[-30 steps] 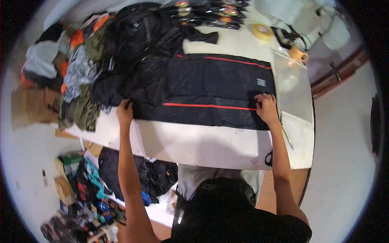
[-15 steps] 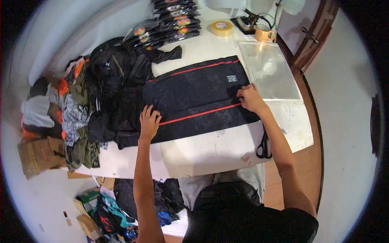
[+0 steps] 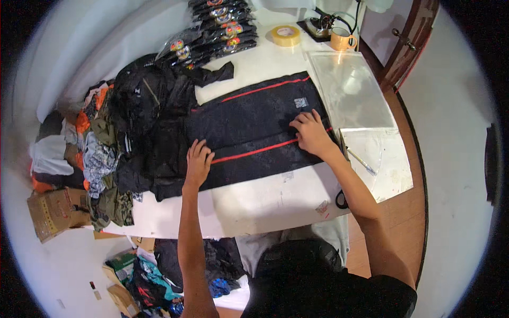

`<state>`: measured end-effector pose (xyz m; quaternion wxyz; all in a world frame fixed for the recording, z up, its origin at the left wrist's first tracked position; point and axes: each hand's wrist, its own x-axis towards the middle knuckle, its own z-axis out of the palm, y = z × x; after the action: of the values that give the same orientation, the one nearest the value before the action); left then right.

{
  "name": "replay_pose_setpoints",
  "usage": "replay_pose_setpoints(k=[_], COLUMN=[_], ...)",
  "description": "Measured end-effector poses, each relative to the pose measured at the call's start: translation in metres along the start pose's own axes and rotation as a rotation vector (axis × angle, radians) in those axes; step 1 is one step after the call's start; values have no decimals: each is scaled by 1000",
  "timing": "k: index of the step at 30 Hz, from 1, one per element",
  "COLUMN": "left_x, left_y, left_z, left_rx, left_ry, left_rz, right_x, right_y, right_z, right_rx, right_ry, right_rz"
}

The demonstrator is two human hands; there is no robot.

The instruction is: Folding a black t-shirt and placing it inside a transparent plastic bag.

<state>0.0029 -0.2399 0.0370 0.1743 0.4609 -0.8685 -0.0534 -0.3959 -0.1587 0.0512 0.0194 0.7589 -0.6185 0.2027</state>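
Both hands are pressing flat, fingers spread and gripping nothing, on the dark navy fabric garment with red stripes [image 3: 254, 127] (lying mid-table): left hand [image 3: 198, 163] at 8 o'clock, right hand [image 3: 310, 133] at 3 o'clock.

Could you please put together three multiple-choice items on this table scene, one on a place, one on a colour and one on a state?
1. Where does the roll of tape lie?
A. On the table's far side, near the orange mug
B. On the floor by the cardboard box
C. Under the dark garment

2. What colour are the stripes on the dark garment?
A. White
B. Red
C. Green

3. How do the hands rest on the garment?
A. Both clenched in fists
B. Both lifted clear of it
C. Both flat, palms down

Answers: 1 A, the tape sits beside the mug at the far edge. 2 B, two thin red lines run along it. 3 C, the left hand and right hand press flat on the cloth.
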Motion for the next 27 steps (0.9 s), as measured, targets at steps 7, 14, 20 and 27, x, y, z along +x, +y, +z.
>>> replay_pose_setpoints(k=[7,14,20,27], left_x=[8,-53,-142,-175], left_y=[19,85,-34,-91], left_z=[-16,14,-22,-62], left_rx=[210,77,168,-11], left_ry=[132,389,329,678], left_rz=[-89,-388,-657,-721], right_x=[16,3,-3,50], right_y=[-11,-112,-128,-165], right_z=[12,41,59,62], right_rx=[-21,148,74,360], right_ry=[141,45,-125,-15], right_rz=[83,-117,-132,-246])
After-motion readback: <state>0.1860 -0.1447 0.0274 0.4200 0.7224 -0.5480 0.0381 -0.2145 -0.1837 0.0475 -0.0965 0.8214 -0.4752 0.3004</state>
